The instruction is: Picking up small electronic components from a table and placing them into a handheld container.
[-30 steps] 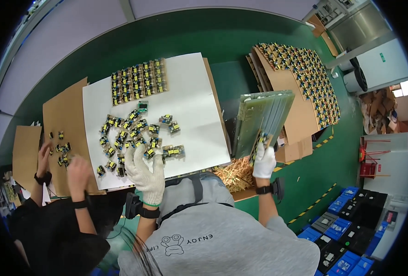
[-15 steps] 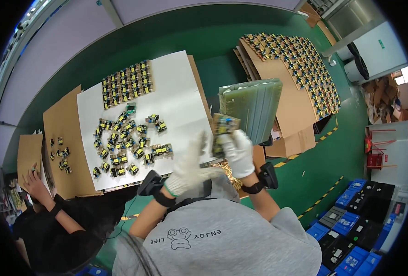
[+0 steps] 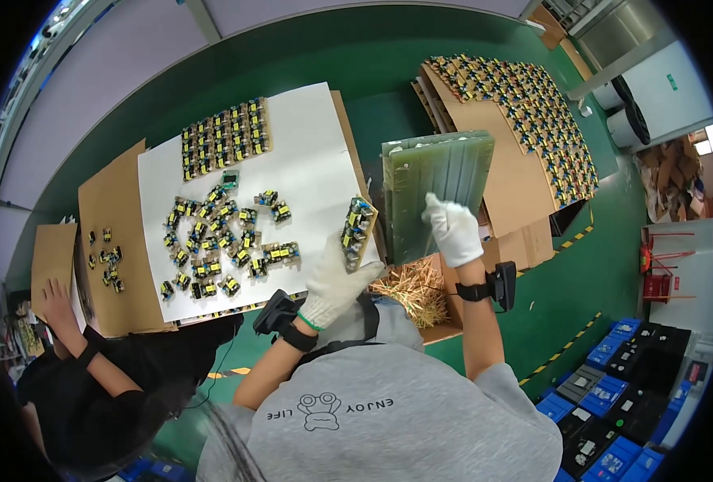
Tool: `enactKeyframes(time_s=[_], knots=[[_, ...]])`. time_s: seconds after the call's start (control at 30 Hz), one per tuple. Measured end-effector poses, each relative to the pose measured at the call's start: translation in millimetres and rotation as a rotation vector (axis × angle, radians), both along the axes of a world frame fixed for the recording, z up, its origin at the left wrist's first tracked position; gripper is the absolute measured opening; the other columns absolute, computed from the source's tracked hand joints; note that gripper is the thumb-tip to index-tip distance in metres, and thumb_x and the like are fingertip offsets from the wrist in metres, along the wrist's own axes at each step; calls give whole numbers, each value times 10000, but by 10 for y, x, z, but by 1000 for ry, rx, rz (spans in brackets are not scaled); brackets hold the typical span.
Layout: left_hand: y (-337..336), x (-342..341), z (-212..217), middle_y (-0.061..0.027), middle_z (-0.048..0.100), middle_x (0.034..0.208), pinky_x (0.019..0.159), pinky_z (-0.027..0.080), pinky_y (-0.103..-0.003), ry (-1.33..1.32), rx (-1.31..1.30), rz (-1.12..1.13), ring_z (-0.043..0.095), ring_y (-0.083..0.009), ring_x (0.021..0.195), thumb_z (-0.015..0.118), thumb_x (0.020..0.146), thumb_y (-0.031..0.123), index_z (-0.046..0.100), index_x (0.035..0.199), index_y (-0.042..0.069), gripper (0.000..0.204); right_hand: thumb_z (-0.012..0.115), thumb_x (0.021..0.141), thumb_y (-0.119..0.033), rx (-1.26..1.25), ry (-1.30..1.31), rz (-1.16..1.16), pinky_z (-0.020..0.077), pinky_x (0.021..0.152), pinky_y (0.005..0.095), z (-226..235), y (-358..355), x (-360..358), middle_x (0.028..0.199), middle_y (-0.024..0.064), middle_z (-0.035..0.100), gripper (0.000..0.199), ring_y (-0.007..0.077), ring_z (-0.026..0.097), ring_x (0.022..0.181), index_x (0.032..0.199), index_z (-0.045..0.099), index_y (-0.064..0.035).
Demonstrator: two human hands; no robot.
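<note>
My left hand, in a white knit glove with a green cuff, grips a circuit board panel tilted over the right edge of the white sheet. Yellow, black and blue parts crowd the panel's face. In a white glove, my right hand is in front of a stack of translucent greenish plastic trays. One finger is stretched toward the trays and the others are loosely curled, with nothing visible between them. Whether it touches the trays cannot be told. Loose circuit boards are scattered on the white sheet.
Rows of board panels lie at the sheet's back. Many boards cover cardboard at the right. A carton of shredded golden filler stands below the trays. At left a co-worker's hand rests on cardboard. Blue and black crates stand lower right.
The board panel has passed from my right hand into my left and moved left, over the sheet's edge. My right hand has let go and moved right and up, in front of the trays.
</note>
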State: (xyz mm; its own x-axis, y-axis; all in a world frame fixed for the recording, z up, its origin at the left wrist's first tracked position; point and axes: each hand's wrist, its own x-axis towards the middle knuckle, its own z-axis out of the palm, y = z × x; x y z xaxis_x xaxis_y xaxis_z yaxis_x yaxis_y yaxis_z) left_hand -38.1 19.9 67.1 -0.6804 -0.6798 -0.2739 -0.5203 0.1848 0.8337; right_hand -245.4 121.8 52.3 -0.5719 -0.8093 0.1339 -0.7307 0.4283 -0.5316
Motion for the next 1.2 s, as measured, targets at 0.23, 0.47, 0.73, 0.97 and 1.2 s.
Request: enactKeyframes(time_s=[0.23,0.47,0.73,0.97,1.2], knots=[[206,-137,-119,-254,550,1081,811,487,-399,245,-90,0,612,-353,887,738,699,262,161,1388,-24,943,498,935,-277,-430,-693,-133,479,656,311,39,-3,657,736,106,634,316,155,605,695,921,601,22],[243,-157,-53,-315,416,1278,885,459,-449,50,-187,-163,545,-440,1049,747,672,246,27,1410,-47,1072,657,854,-246,-425,-599,-338,473,667,298,-4,13,564,815,92,634,311,146,580,717,945,558,34],[140,-92,-425,-294,376,1270,970,377,-455,232,-309,47,437,-440,1147,708,718,268,133,1409,-2,939,660,844,-227,-307,-108,-368,452,605,342,-220,14,258,726,105,606,255,211,567,626,882,570,9],[136,-136,-410,-288,394,1261,951,392,-460,204,-235,39,456,-437,1124,697,721,283,184,1402,6,897,607,886,-242,-502,24,-536,444,591,343,-587,-102,271,711,117,592,267,214,550,606,885,538,15],[139,-128,-413,-274,416,1257,917,419,-460,191,-245,53,486,-433,1088,678,729,300,216,1398,14,862,492,939,-332,-476,-56,-528,436,574,324,-621,-62,123,667,110,581,355,186,532,583,915,542,18]])
